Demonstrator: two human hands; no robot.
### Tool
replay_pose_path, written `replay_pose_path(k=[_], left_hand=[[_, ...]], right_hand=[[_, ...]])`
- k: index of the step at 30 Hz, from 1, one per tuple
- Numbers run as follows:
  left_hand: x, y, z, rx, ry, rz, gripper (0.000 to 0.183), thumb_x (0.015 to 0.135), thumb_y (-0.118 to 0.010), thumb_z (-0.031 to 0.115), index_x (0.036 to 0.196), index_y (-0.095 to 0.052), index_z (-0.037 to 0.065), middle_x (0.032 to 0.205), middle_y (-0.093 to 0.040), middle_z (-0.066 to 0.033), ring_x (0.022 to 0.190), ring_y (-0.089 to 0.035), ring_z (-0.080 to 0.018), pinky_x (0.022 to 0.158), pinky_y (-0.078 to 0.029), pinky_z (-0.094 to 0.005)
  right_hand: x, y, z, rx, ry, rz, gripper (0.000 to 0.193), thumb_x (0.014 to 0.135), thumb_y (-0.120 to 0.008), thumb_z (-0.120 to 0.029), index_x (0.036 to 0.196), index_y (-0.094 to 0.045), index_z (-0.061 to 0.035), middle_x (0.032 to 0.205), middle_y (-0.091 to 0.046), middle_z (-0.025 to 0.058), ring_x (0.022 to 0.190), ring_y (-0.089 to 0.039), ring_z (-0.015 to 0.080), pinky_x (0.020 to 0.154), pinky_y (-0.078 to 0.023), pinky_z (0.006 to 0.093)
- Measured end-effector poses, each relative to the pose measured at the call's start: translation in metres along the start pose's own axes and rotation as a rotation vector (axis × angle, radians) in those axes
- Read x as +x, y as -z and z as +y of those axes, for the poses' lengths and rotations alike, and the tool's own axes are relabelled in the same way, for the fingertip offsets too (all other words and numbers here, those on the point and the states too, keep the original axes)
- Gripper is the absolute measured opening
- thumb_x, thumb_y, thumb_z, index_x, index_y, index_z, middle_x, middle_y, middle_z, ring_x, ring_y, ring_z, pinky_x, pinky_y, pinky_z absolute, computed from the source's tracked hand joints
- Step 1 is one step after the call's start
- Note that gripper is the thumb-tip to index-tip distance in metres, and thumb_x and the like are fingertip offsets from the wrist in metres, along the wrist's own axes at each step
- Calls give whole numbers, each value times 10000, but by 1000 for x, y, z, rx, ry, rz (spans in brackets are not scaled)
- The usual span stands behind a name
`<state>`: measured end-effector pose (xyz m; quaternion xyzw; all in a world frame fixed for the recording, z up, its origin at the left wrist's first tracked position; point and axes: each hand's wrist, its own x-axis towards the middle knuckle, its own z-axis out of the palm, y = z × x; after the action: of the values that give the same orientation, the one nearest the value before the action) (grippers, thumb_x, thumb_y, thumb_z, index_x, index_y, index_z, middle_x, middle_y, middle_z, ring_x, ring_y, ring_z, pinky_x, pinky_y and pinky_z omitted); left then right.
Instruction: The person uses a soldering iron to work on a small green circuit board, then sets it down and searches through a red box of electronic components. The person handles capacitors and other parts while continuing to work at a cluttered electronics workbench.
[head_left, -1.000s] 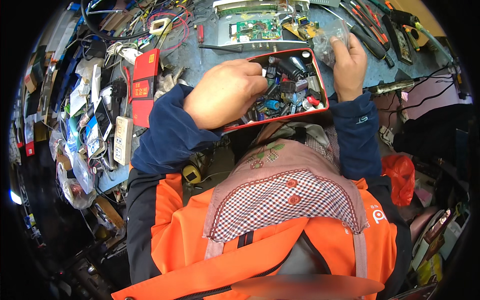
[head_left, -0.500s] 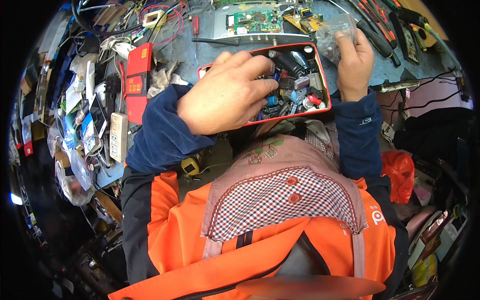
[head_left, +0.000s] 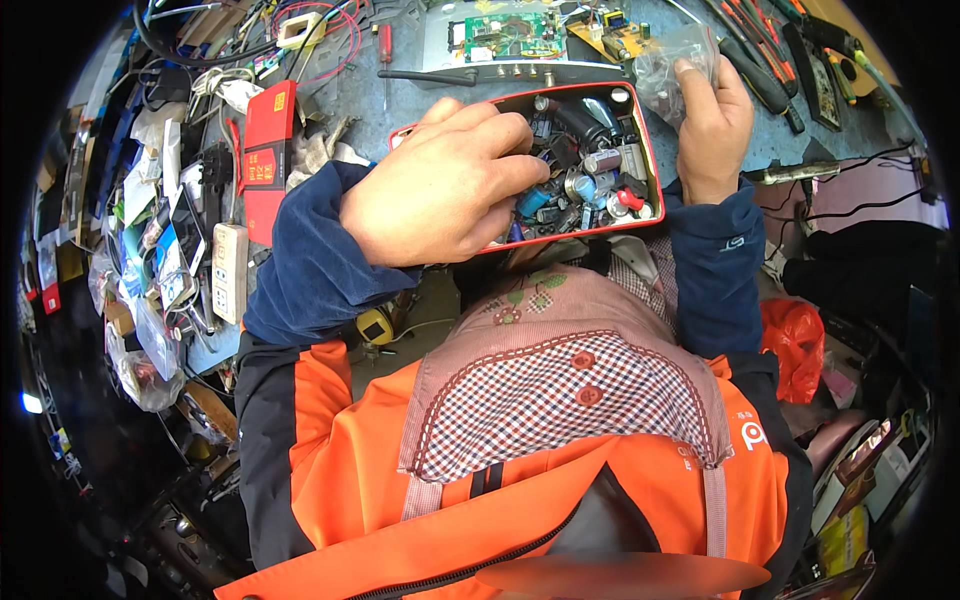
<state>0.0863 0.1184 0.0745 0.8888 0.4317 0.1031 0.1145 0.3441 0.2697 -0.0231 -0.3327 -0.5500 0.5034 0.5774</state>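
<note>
A red-rimmed box full of small electronic parts stands at the bench's near edge. My left hand reaches over its left side, back up, fingers bent and slightly apart among the parts; I see nothing held in it, though some fingertips are hidden. Close to those fingers lies a blue cylindrical capacitor. Farther right in the box are larger dark capacitors and a red-and-white part. Beyond the box's right end, my right hand pinches a clear plastic bag between thumb and fingers.
Behind the box sits a metal-cased device with a green circuit board and a black antenna. Pliers and screwdrivers lie at the back right. A red carton, a power strip and heaped cables and bags crowd the left.
My left hand has drawn slightly left and its fingers have curled more, uncovering more parts, including the blue capacitor. The right hand still holds the bag in nearly the same place.
</note>
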Motion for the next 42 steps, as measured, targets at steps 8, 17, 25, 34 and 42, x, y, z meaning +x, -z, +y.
replay_pose_path(k=[8,17,25,34,42], left_hand=[[-1,-2,-8,-44,-126,51,278,885,-792,186,1149,-761,104,1130,-676,-77,1119,-634,-301,935,-424,-433],[-3,19,-18,-150,-93,-136,220,805,-823,168,996,-764,76,1089,-687,-79,1080,-630,-312,968,-439,-431],[-13,39,-32,-307,-117,-146,269,730,-796,74,986,-748,10,1271,-739,-179,1190,-681,-407,1051,-507,-490],[-7,27,-18,-260,-10,34,417,818,-791,78,1216,-698,-3,1240,-710,-186,1158,-674,-423,1018,-546,-492],[9,-11,-9,-179,-68,118,247,880,-795,32,1095,-674,35,1156,-713,-138,1071,-691,-384,911,-568,-463]], right_hand=[[-1,-2,0,38,0,6,137,1070,-666,-117,1110,-729,-2,937,-723,-16,788,-590,42,680,-486,246],[-1,-2,-2,42,2,3,139,1066,-667,-111,1118,-732,0,953,-738,-3,797,-611,50,696,-502,247],[-1,-1,0,31,1,5,148,1059,-675,-118,1126,-735,-1,947,-731,-12,793,-603,49,682,-482,244],[-2,-3,-3,45,-1,13,161,1064,-676,-118,1143,-733,11,984,-745,5,823,-615,52,713,-497,246],[0,1,-1,32,26,-21,160,1074,-668,-106,1154,-733,16,1009,-752,14,850,-641,63,745,-523,256]])
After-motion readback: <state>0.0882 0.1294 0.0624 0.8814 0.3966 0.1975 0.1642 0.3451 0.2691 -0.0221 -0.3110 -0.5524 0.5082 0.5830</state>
